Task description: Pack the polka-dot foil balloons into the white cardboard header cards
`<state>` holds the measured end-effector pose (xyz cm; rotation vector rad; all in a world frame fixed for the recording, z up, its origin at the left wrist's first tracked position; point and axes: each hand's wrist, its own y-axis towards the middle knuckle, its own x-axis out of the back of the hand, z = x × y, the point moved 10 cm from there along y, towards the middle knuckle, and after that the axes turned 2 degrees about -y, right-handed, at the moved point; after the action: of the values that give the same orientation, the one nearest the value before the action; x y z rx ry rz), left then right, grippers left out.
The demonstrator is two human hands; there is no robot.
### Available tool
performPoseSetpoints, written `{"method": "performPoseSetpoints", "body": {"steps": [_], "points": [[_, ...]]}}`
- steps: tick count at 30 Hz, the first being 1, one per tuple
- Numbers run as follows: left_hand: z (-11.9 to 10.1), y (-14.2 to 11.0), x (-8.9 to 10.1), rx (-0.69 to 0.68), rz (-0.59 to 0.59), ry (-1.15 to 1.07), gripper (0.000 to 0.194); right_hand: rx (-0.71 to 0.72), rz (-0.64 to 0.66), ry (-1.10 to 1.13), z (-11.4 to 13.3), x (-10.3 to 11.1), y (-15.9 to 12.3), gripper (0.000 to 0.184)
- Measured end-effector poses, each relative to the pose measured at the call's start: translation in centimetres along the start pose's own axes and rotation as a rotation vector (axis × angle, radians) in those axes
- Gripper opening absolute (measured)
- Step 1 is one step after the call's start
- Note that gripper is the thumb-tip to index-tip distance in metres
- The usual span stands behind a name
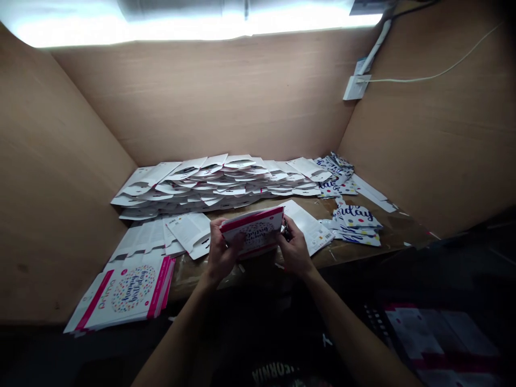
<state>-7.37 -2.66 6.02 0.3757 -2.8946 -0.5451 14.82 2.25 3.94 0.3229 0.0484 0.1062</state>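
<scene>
In front of me, a white and pink card packet [262,224] printed "happy birthday" is held tilted between both hands. My left hand [220,255] grips its left end, thumb across the printed face. My right hand [296,251] pinches the right end; a small dark object [286,230] shows by those fingers, too little visible to name. Just behind, a white packet [308,228] lies on the table, partly covered by the hand. Another white packet [189,231] with a hang slot lies left of my left hand.
A long heap of white packets [226,183] lines the back panel. Printed "happy birthday" packets [133,293] are stacked front left. Folded dotted pieces [358,217] lie at right on the brown table [346,252]. Wooden panels [226,97] enclose three sides; a lamp [193,27] hangs above.
</scene>
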Motion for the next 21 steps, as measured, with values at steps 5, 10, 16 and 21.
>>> {"method": "performPoseSetpoints", "body": {"steps": [5, 10, 16, 21], "points": [[1.2, 0.1, -0.8, 0.028, -0.070, -0.149, 0.056, -0.025, 0.025, 0.014, -0.3, -1.0, -0.3, 0.042], [3.7, 0.2, -1.0, 0.147, -0.083, -0.150, 0.049, -0.094, -0.037, -0.072, -2.3, -0.1, -0.5, 0.035], [5.8, -1.5, -3.6, 0.556, -0.058, -0.532, 0.054, -0.361, 0.082, 0.076, -4.5, 0.3, -0.5, 0.041], [4.7, -4.9, -6.8, 0.716, 0.135, -0.884, 0.063, -0.614, 0.079, 0.384, -7.4, 0.8, -3.0, 0.050]]}}
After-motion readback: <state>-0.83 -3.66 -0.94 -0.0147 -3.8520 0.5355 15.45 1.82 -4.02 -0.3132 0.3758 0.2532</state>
